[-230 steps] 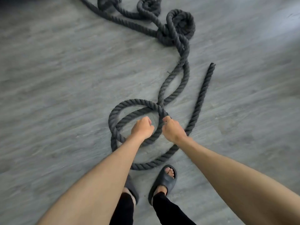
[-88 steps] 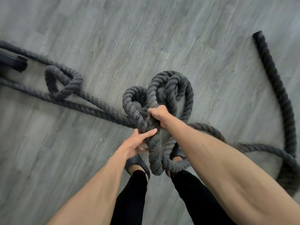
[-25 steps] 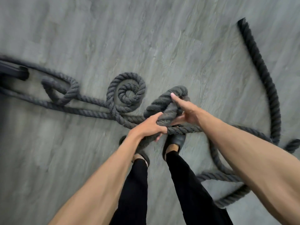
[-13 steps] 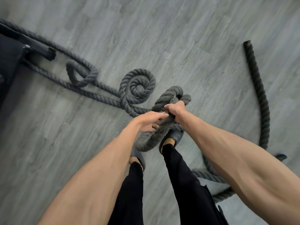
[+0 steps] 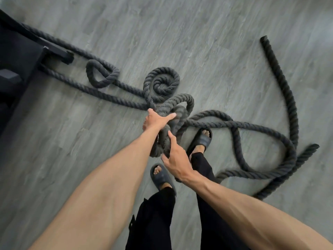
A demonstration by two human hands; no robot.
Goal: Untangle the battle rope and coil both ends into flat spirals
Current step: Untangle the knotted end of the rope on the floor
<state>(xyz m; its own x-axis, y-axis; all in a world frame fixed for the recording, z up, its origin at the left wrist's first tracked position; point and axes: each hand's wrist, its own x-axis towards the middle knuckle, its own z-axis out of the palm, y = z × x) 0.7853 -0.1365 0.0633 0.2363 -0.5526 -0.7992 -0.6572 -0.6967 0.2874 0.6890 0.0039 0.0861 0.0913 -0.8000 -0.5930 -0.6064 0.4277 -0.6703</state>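
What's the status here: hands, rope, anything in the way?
Left hand grips the lifted knot; right hand has its thumb on it, grip unclear. Rope tangled, one small curl flat on the floor. Right sandal beside trailing loops.
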